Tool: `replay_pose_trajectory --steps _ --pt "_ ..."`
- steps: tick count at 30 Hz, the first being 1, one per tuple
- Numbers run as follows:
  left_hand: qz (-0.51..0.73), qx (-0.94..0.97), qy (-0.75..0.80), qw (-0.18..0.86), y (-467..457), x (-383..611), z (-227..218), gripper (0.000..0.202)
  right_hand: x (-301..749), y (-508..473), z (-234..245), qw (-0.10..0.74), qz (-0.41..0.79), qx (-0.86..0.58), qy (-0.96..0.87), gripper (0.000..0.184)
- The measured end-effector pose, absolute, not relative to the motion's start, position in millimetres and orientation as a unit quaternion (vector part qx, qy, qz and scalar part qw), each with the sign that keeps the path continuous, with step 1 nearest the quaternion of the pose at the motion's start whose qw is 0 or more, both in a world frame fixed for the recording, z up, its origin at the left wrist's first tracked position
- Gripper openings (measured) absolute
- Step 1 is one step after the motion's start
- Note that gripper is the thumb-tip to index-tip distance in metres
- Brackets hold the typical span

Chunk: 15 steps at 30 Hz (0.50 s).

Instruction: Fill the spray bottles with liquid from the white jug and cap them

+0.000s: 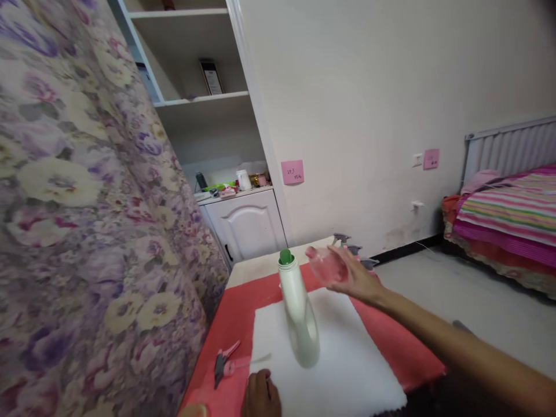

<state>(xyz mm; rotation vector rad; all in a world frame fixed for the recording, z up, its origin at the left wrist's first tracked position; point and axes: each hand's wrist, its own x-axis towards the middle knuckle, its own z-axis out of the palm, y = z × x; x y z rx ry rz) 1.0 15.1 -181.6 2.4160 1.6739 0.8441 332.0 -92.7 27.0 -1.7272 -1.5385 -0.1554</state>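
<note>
I'm gripping the pink bottle [320, 264] in my right hand [357, 277] beside the pale jug [299, 315], but can't tell whether my left hand [261, 395], near the spray head [222, 366], is holding anything.

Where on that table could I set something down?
The white sheet is bare right of the pale bottle; so is the red cover left of the sheet, beyond the pink sprayer top. Crowded: the far right, where the right hand holds a pink bottle near grey sprayer tops.
</note>
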Motion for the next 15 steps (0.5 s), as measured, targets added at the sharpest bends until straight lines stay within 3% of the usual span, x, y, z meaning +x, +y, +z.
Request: replay_pose_trajectory --steps 3,5,10,15 --pt "0.312 0.771 0.551 0.068 14.5 0.9 -180.7 0.022 321.9 -114.4 -61.0 0.590 0.137 -0.608 -0.513 0.083" --pt "0.347 0.751 0.549 0.121 15.2 0.3 -179.5 0.019 306.6 -124.4 -114.4 0.656 0.204 -0.566 -0.455 0.085" --pt "0.485 0.581 0.559 0.338 15.3 -7.8 -167.6 0.017 260.8 -141.0 -179.6 0.674 0.235 -0.577 -0.397 0.078" --pt "0.541 0.458 0.585 0.393 27.8 -20.3 -158.2 0.025 245.1 -148.5 -187.0 0.665 0.222 -0.594 -0.395 0.070"
